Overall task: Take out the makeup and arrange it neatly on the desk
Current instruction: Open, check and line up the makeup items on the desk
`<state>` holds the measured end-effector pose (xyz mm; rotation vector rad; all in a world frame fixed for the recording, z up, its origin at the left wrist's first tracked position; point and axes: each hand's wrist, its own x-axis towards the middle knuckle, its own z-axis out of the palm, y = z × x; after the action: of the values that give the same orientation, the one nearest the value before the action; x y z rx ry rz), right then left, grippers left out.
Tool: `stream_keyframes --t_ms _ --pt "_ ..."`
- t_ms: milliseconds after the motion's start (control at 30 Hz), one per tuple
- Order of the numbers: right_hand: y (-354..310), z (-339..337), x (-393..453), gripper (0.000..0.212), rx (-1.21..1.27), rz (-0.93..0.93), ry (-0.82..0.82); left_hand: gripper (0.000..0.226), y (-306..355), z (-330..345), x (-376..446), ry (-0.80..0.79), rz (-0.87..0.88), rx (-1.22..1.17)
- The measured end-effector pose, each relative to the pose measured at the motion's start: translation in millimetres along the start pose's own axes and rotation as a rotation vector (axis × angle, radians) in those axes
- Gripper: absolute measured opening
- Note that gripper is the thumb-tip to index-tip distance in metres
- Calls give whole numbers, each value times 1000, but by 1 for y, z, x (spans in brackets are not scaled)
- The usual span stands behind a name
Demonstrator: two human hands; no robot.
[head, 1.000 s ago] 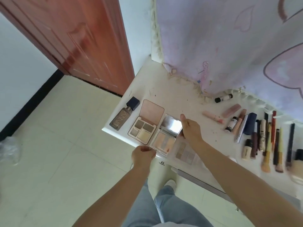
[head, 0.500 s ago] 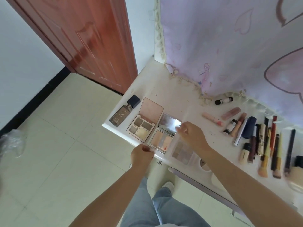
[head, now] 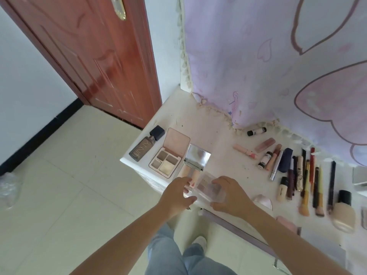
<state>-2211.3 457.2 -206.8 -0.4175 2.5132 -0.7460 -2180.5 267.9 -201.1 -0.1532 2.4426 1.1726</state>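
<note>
White desk [head: 208, 132] under lilac curtain [head: 258, 66] | clear-lidded eyeshadow palette [head: 210, 188] at front desk edge, just right of mirrored palette [head: 195, 161] | right hand [head: 231, 195] curled round clear-lidded palette's right side | left hand [head: 174, 197] pinching its left end | brushes and tubes [head: 305, 175] in row well right of mirrored palette
</note>
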Motion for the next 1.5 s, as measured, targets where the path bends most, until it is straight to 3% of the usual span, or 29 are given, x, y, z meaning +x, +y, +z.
stream_keyframes --t_ms 100,233,467,667,833,1067,1200,1367,1433,1500 --pt "-17 -34 -8 55 186 -76 -44 82 18 -29 3 -163 -9 -193" --pt "-45 -87 -23 51 281 -185 -31 78 57 -68 3 -310 101 -379" --pt "-75 -147 -52 42 275 -280 172 49 122 -100 -16 -271 370 -577" --pt "-81 -172 -70 49 205 -335 297 50 156 -110 -24 -263 479 -517" --pt "-81 -179 -75 69 182 -414 404 50 164 -107 -24 -249 514 -544" --pt "-73 -183 -73 74 197 -445 414 61 169 -97 -20 -228 531 -603" --pt "-62 -178 -68 50 407 -353 340 71 171 -92 -18 -144 498 -637" --pt "-50 -169 -61 47 834 -311 303 70 171 -84 -18 -50 470 -611" --pt "-47 -170 -59 47 1096 -334 269 61 170 -84 -18 -60 467 -634" --pt "-43 -171 -56 36 1305 -376 223 37 168 -86 -18 -81 464 -711"
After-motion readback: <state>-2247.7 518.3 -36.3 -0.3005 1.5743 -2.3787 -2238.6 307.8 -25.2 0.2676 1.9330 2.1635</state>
